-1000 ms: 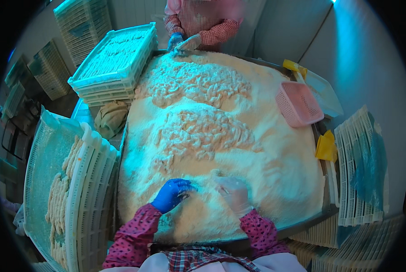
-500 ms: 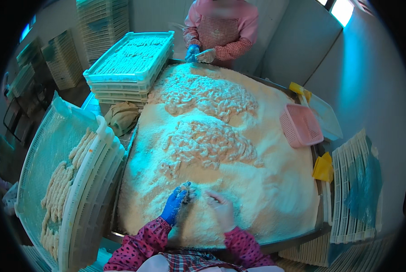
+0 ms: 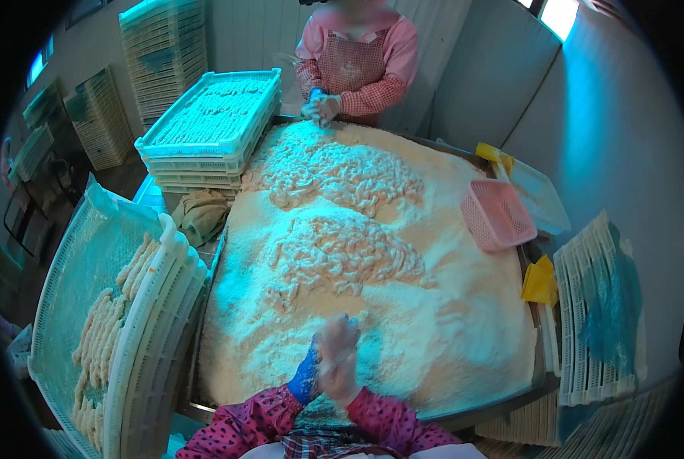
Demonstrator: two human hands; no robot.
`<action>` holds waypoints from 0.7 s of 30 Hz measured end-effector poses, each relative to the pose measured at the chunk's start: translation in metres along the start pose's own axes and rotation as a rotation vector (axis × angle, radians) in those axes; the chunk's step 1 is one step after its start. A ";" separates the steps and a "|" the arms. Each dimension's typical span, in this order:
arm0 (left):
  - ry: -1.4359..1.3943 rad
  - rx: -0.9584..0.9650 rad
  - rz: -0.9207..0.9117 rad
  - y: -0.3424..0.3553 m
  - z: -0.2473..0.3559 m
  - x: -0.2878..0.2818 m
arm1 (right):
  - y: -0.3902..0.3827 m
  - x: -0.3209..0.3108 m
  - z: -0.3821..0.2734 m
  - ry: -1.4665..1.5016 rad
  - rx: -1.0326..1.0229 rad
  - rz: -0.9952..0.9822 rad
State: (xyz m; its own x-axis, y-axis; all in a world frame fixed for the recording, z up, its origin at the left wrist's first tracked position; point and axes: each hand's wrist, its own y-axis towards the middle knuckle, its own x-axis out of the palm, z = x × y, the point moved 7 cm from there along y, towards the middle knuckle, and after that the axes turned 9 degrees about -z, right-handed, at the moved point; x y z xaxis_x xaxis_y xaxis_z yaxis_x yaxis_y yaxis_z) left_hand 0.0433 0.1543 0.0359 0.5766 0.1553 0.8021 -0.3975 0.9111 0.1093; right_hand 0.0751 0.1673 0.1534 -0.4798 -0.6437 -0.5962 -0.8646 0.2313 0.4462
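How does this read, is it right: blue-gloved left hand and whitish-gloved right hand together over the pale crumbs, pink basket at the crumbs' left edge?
Not quite: the head view shows the pink basket at the right edge of the pale crumbs. The blue-gloved left hand and whitish-gloved right hand are together over them.

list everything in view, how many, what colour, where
Table: one, grey rim, centre
Crumbs: one bed, pale, across table
Strips: two heaps, whitish, mid-table
Basket: one, pink, right table edge
Yellow objects: two, yellow, right edge
Bin: one, whitish, far right corner
Tray stacks: several, whitish, left, right and background
Cloth: one, beige, between the left stacks
Sheet: one, blue, on right trays
Co-worker: one, pink clothing, far side
Left hand: one, blue glove, above near crumbs
Right hand: one, whitish glove, against left hand
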 end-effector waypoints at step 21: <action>0.173 -0.355 0.336 -0.017 0.017 -0.029 | -0.033 -0.046 0.056 -0.057 0.400 0.313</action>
State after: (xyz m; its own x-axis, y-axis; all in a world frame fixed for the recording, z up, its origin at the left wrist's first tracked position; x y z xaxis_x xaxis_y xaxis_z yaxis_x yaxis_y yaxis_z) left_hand 0.0213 0.1282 0.0205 0.5799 0.4954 0.6467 -0.3319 0.8686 -0.3678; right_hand 0.1169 0.2304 0.1286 -0.7227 -0.4603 -0.5156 -0.6622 0.6747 0.3259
